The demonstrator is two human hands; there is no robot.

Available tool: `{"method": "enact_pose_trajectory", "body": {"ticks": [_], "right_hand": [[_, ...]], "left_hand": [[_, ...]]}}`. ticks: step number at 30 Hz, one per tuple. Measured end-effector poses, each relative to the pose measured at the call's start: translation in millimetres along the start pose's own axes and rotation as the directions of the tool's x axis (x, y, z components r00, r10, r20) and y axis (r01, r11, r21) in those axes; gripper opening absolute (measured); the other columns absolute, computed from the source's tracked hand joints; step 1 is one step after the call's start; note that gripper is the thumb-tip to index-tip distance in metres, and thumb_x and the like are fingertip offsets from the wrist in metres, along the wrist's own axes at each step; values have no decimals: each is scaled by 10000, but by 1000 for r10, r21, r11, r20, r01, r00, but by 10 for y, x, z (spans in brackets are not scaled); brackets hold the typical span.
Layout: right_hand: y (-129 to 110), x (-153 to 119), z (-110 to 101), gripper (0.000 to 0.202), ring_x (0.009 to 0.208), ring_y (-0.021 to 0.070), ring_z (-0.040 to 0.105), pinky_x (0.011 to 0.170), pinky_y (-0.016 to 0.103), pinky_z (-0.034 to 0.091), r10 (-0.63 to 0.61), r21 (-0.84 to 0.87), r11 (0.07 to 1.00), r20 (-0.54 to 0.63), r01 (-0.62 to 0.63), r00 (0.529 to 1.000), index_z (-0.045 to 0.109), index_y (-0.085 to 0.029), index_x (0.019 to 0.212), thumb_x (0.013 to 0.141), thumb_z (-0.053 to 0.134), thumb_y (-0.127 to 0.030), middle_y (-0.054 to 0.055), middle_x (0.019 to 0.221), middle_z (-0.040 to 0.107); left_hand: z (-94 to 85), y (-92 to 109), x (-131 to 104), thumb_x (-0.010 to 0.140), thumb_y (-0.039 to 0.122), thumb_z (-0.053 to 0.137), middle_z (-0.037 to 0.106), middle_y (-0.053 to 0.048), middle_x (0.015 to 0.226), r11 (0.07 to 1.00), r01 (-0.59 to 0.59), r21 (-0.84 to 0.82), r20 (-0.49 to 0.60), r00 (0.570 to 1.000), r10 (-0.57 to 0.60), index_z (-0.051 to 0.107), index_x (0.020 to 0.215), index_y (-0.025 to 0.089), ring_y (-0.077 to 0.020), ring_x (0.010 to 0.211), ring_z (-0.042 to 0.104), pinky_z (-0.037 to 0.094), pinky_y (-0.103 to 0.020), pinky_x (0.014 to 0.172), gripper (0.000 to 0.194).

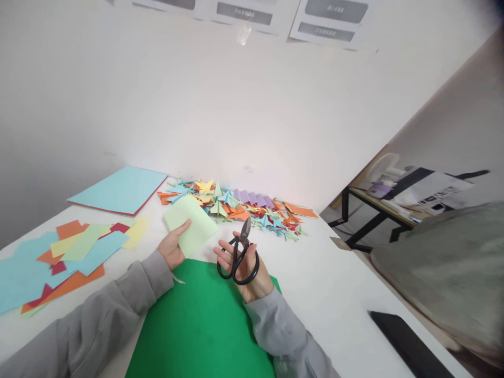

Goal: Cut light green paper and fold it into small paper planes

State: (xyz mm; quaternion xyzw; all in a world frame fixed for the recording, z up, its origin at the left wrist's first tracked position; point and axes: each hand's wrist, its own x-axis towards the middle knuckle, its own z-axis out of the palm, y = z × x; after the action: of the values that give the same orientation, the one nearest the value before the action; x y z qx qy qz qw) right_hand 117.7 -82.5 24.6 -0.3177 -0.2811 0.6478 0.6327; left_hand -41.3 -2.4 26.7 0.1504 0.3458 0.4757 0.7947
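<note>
Head view: folded papers (237,212) lie beyond the scissors (243,239), scraps (83,244) left.

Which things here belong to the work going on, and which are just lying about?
Seemingly in the work:
pale green paper, in the left hand
black scissors, in the right hand
green sheet beneath
folded paper pieces
loose coloured papers

Probably just lying about:
dark flat object
black-and-white bag
printed sheets on the wall
</note>
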Motion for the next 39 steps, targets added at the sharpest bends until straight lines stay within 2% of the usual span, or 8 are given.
{"method": "enact_pose_trajectory", "body": {"ticks": [5, 8, 11, 16, 19, 22, 29, 39], "right_hand": [[-14, 9, 43, 659, 802, 243, 645, 705, 424, 480, 78, 31, 996, 34, -79, 996, 460, -238, 1079, 627, 479, -717, 45, 722, 669], [-21, 9, 39, 551, 685, 200, 637, 605, 359, 500, 76, 31, 997, 31, -77, 997, 469, -247, 1029, 655, 534, -646, -9, 628, 628], [-31, -8, 4, 452, 545, 158, 595, 473, 269, 477, 122, -34, 992, 114, -119, 986, 489, -232, 975, 685, 556, -571, -25, 570, 594], [-25, -60, -33, 464, 384, 124, 524, 336, 211, 404, 276, -172, 956, 253, -237, 927, 501, -184, 1018, 747, 461, -559, -17, 540, 584], [-6, -77, -30, 534, 373, 126, 529, 329, 215, 411, 341, -229, 932, 292, -281, 893, 504, -167, 1053, 752, 412, -599, -6, 553, 604], [10, -78, -26, 558, 357, 123, 525, 328, 212, 413, 363, -241, 924, 303, -297, 881, 518, -161, 1039, 748, 395, -621, 2, 553, 616], [50, -39, -60, 566, 371, 128, 528, 327, 216, 417, 384, -231, 917, 299, -324, 874, 529, -145, 1008, 768, 352, -626, 19, 553, 612], [68, -40, -83, 536, 368, 146, 544, 321, 239, 428, 360, -141, 933, 362, -331, 860, 453, -139, 1128, 828, 304, -557, 23, 572, 613]], "left_hand": [[6, -1, -4, 788, 231, 546, 676, -139, 895, 1000, 2, -17, -2, 1000, -2, 533, 1104, 94, -232, 769, 658, 538, -353, 748, 345], [4, -1, -4, 795, 223, 537, 684, -134, 851, 1000, 7, -22, -9, 1000, -7, 549, 1076, 82, -225, 752, 660, 541, -348, 743, 315], [-14, -3, 17, 786, 212, 552, 687, -120, 845, 999, -7, -31, -20, 1000, 7, 566, 1049, 99, -222, 773, 659, 539, -340, 753, 287], [-32, -8, 48, 770, 180, 569, 689, -88, 853, 996, -73, -43, -35, 997, 71, 586, 989, 138, -217, 809, 654, 540, -329, 759, 223], [-12, -3, 26, 774, 173, 563, 690, -85, 836, 996, -75, -49, -39, 997, 73, 589, 967, 136, -213, 803, 656, 544, -322, 749, 198], [8, 6, 0, 782, 174, 553, 692, -81, 799, 996, -64, -57, -41, 997, 62, 595, 937, 127, -205, 773, 660, 548, -312, 733, 168], [6, -5, 6, 769, 157, 567, 691, -71, 779, 995, -67, -77, -46, 997, 64, 597, 960, 129, -203, 754, 663, 547, -318, 740, 195], [0, 9, 10, 784, 147, 545, 690, -72, 742, 992, -61, -114, -30, 998, 58, 591, 977, 111, -177, 667, 665, 551, -288, 699, 202]]}}
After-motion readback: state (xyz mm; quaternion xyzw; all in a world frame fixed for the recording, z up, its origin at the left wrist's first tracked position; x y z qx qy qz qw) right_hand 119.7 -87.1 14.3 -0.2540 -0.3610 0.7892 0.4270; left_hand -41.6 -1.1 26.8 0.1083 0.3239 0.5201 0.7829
